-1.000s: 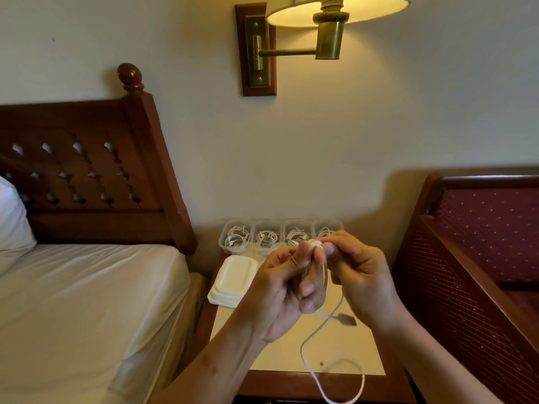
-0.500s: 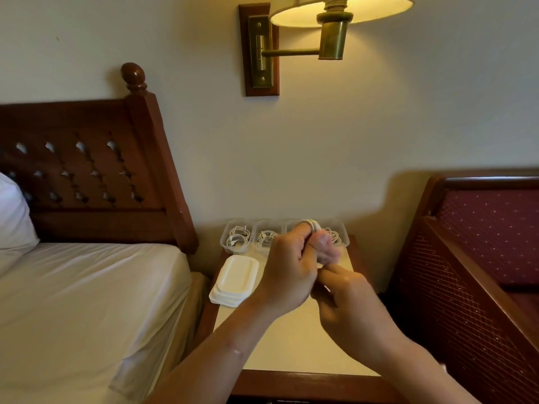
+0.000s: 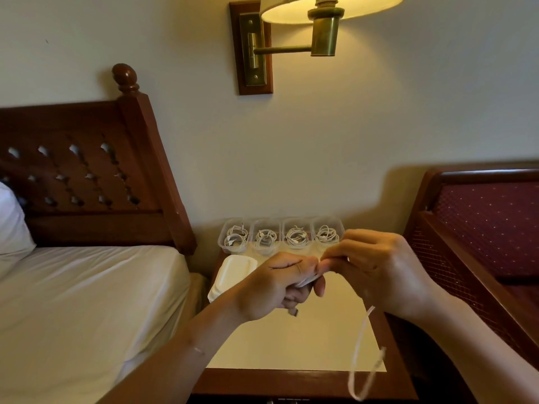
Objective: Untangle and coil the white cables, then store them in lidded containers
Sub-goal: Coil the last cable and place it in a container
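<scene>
White cable (image 3: 363, 330) coil clenched in left hand (image 3: 271, 290) fingers | right hand (image 3: 379, 272) fingers pinch strand beside it | change: hands lower than before, tail again dangling over worktop (image 3: 291, 345) front | reading: winding unfinished, boxing pending

We see dim, warm light from the wall lamp (image 3: 329, 13); the seat (image 3: 490, 223) throws a shadow on the wall (image 3: 350, 135), edges bow, the hanging cable (image 3: 361, 342) blurs.
</scene>
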